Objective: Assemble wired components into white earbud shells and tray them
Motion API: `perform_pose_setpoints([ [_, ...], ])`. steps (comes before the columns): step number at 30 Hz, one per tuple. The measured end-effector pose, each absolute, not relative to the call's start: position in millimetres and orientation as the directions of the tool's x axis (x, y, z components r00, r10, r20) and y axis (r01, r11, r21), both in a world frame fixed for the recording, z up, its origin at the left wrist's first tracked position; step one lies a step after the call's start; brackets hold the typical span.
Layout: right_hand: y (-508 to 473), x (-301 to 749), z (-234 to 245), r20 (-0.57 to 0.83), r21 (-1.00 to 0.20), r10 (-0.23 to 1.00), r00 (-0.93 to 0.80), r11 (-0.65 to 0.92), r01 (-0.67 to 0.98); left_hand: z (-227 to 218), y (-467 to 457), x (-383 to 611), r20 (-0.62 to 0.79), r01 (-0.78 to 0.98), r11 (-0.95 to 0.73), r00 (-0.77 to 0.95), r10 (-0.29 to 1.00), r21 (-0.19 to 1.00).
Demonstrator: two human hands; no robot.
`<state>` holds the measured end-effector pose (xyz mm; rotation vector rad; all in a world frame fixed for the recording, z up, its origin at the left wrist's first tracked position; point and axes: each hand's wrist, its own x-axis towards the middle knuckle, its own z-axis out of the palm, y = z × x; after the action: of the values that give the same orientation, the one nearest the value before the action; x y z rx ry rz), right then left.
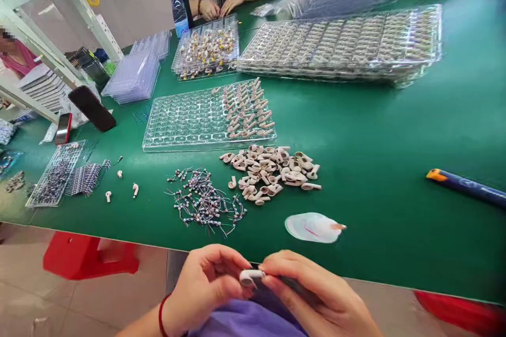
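Observation:
Just off the table's near edge, my left hand (209, 281) pinches the rounded head of a white earbud shell (247, 277) between thumb and fingers. The fingertips of my right hand (306, 289) close on the end of its stem; any small part there is too small to make out. Beyond the hands lies a heap of loose earbud shells (272, 171). To its left is a tangle of small wired components (205, 197). A whitish oval pad (314, 227) rests on the table nearest my right hand.
A clear tray (185, 121) is partly filled with shells. Behind it are a tray of yellow-tipped parts (207, 47) and stacked full trays (340, 47). A co-worker's hands (219, 8) are at the far side. A blue tube (466, 185) lies right, phones (91, 108) left.

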<state>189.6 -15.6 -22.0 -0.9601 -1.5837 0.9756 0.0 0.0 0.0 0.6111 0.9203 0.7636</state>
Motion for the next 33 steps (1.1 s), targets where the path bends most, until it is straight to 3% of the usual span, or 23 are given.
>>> perform_pose_setpoints([
  [5, -14.8, 187.1, -22.7, 0.414, -0.894, 0.894, -0.17, 0.435, 0.11, -4.2, 0.6, 3.7, -0.545, -0.187, 0.663, 0.434, 0.718, 0.725],
  [13, -13.8, 192.2, -20.0, 0.392, -0.902, 0.89, -0.234, 0.421, 0.09, 3.0, -1.2, 5.4, -0.54, -0.118, 0.625, 0.399, 0.741, 0.771],
  [21, -16.3, 191.0, -15.3, 0.351, -0.924, 0.905, -0.238, 0.376, 0.067, 2.7, -5.1, 4.5, -0.404, -0.014, 0.437, 0.359, 0.842, 0.899],
  [28, -17.9, 187.1, -14.7, 0.316, -0.944, 0.923, -0.22, 0.33, 0.029, 3.1, -4.3, 1.7, -0.335, 0.043, 0.342, 0.348, 0.876, 0.939],
  [33, -21.0, 186.4, -15.7, 0.317, -0.943, 0.927, -0.2, 0.33, 0.033, 1.5, -5.1, 1.2, -0.323, -0.019, 0.354, 0.364, 0.874, 0.935],
])
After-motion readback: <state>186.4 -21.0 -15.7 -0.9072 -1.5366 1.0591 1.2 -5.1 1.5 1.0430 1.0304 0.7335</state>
